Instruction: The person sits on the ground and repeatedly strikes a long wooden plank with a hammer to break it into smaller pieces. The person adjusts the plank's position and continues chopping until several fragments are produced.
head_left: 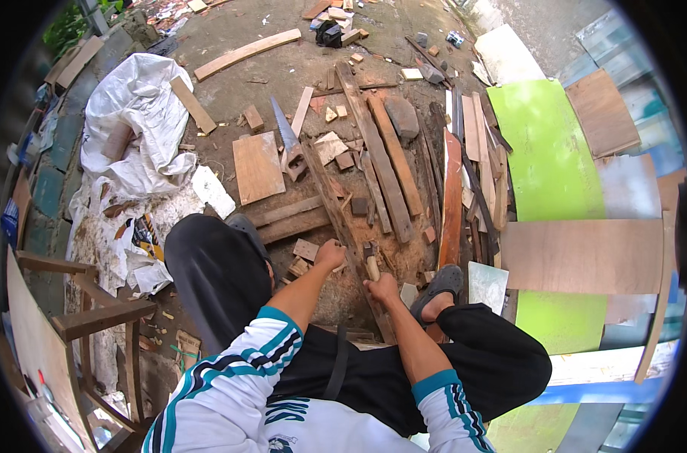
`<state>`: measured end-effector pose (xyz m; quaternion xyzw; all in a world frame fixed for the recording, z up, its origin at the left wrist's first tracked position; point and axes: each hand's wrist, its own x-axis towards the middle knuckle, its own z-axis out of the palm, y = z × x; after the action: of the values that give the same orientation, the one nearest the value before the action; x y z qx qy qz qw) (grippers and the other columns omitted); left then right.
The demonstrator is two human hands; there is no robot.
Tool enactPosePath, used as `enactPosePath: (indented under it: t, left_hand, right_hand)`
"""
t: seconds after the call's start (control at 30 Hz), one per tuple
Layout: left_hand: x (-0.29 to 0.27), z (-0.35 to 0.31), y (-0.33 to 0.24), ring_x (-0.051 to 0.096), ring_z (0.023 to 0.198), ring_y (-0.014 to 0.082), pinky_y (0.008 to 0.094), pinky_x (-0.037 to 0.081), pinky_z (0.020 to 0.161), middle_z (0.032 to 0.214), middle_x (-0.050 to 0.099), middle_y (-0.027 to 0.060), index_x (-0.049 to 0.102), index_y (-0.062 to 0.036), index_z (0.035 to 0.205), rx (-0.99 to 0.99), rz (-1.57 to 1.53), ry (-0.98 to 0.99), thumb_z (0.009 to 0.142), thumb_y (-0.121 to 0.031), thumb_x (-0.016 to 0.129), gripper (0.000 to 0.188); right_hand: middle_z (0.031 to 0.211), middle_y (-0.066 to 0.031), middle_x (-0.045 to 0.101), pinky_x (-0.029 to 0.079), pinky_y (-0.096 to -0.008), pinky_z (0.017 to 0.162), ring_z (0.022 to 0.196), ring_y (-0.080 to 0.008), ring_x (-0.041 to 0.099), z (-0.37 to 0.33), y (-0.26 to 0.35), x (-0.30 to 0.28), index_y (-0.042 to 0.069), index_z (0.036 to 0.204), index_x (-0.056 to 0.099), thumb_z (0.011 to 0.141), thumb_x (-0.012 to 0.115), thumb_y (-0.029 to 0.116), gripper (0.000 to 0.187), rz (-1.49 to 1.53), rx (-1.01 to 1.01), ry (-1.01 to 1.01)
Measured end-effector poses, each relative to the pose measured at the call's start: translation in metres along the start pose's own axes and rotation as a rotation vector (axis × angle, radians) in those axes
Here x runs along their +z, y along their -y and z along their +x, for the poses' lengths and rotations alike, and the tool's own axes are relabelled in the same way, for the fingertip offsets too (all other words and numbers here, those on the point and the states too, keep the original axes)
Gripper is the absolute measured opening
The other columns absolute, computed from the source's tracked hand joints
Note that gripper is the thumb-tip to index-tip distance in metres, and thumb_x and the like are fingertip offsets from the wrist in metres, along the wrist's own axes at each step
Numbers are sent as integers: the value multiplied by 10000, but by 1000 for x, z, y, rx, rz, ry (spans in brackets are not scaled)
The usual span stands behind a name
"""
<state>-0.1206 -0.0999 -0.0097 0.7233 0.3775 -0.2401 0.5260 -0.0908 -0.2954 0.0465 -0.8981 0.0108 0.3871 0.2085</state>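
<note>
A long narrow wooden plank point(342, 215) runs away from between my legs, across other lumber on the ground. My left hand point(330, 255) is closed at the plank's left edge; whatever its fingers pinch is too small to make out. In my right hand point(383, 288), on the plank's other side, is a hammer point(372, 268) with a pale wooden handle and a small dark head pointing away from me. Beyond my hands, a handsaw point(285, 134) lies with its blade pointing away. Short wood offcuts point(306, 250) are scattered left of my left hand.
A square plywood piece point(257, 167) lies ahead to the left, near a white sack point(136, 113). Thick beams point(377, 155) and a stone point(402, 117) are ahead. Green board point(547, 143) and plywood sheets point(585, 255) cover the right. A wooden frame point(106, 317) stands at my left.
</note>
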Motion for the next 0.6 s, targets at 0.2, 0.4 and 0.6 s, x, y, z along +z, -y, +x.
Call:
enactPosePath:
  t: [0.2, 0.4, 0.6]
  left_hand:
    - [-12, -10, -3, 580, 1198, 328, 447, 465, 988, 1296, 614, 143, 543, -118, 1347, 16, 57, -105, 952, -240, 531, 413]
    - [-37, -7, 47, 594, 1181, 334, 442, 469, 983, 1271, 627, 159, 548, -121, 1338, -157, 96, -191, 927, -170, 534, 415]
    - [-33, -6, 67, 462, 1331, 338, 468, 401, 1080, 1451, 469, 188, 475, -63, 1407, 44, 271, -80, 914, -301, 639, 571]
  right_hand:
    - [707, -174, 696, 534, -411, 655, 636, -265, 695, 18, 41, -41, -66, 793, 706, 764, 785, 241, 319, -188, -30, 205]
    - [800, -188, 713, 535, -416, 675, 705, -301, 698, 27, 49, -30, -79, 840, 704, 789, 665, 162, 249, -345, -5, 311]
    - [848, -229, 711, 543, -436, 696, 765, -344, 711, 28, 47, -36, -97, 873, 691, 793, 601, 179, 301, -337, 16, 401]
